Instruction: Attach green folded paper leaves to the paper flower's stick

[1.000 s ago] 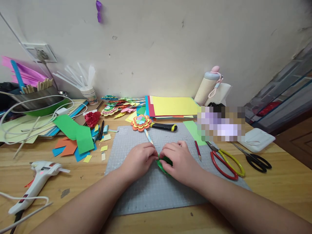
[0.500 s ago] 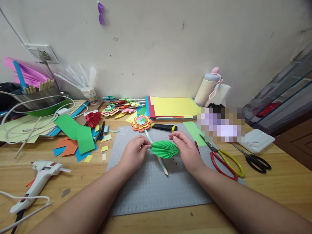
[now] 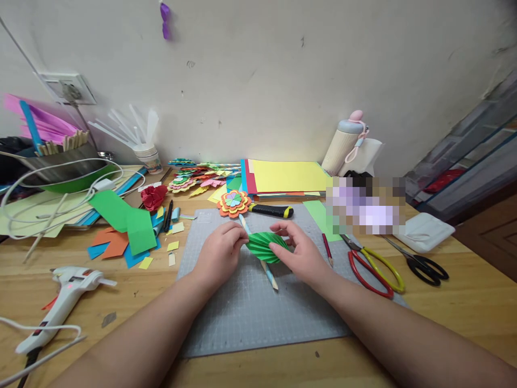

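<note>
A green pleated paper leaf [image 3: 263,249] is held above the grey cutting mat [image 3: 242,323], its folds spread out. My left hand [image 3: 221,252] pinches the leaf's left tip between thumb and fingers. At the other end my right hand [image 3: 301,252] has its thumb on the pleats and its fingers curled round the far edge. Behind the leaf runs a blue-and-cream striped paper stem [image 3: 270,277], partly covered by it. That stem leads up to a layered paper flower [image 3: 234,203] in orange, yellow and pastel colours, lying at the mat's back edge.
A black-and-yellow cutter [image 3: 271,210] lies beside the flower. To the right are a pencil [image 3: 327,249], red-and-yellow-handled scissors [image 3: 371,272] and black scissors [image 3: 428,269]. A glue gun [image 3: 64,302] with its cable lies left. Green paper pieces [image 3: 121,218] and stacked coloured sheets [image 3: 288,177] lie farther back.
The leaf, mostly hidden under my hands at first, came into view spread open across the stem. My right hand then moved left, its thumb coming over the pleats.
</note>
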A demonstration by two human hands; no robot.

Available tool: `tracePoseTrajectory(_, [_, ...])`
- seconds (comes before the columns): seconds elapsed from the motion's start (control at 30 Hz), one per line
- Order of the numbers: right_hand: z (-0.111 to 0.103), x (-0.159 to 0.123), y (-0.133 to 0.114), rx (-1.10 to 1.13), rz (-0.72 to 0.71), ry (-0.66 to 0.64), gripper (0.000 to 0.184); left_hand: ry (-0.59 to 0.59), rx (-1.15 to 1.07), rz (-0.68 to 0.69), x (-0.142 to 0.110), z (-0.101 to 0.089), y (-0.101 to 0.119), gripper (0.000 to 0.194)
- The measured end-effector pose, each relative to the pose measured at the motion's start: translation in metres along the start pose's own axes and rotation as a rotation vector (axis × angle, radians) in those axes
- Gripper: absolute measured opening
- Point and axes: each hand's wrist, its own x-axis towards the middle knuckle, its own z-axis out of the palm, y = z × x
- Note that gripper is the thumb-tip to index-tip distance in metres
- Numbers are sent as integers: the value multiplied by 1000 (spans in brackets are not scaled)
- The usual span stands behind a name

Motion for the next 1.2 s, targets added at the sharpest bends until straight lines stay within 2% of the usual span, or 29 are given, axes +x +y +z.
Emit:
tracePoseTrajectory(0.07, [-1,-3,0,-263,-206,-16,13,-5,40,34,-1,1,2,15])
tracePoseTrajectory(0.17, [-1,-7,-2,-474,-306,-36,11,-17,87,63,-2,1,5,15])
tracePoseTrajectory(0.4, [2,-8,-3,-566,-314,-18,6,-34,129,137,-4,1,12,14])
tracePoseTrajectory(0.57, [1,-9,-3,-694,-318,62,1,-37,161,162,-5,2,12,15])
tracePoseTrajectory(0.67, [0,-10,-6,-763,-346,72,1,-31,154,148,-5,2,13,16])
tracePoseTrajectory(0.83, [-1,-11,-7,-785,-417,39,13,-27,124,101,-5,1,13,14])
tracePoseTrajectory(1.0, [-1,-11,-7,-784,-475,33,17,6,94,41,-7,1,13,11])
tracePoseTrajectory(1.2, [0,-11,-9,-775,-382,42,8,13,94,30,-8,3,13,12])
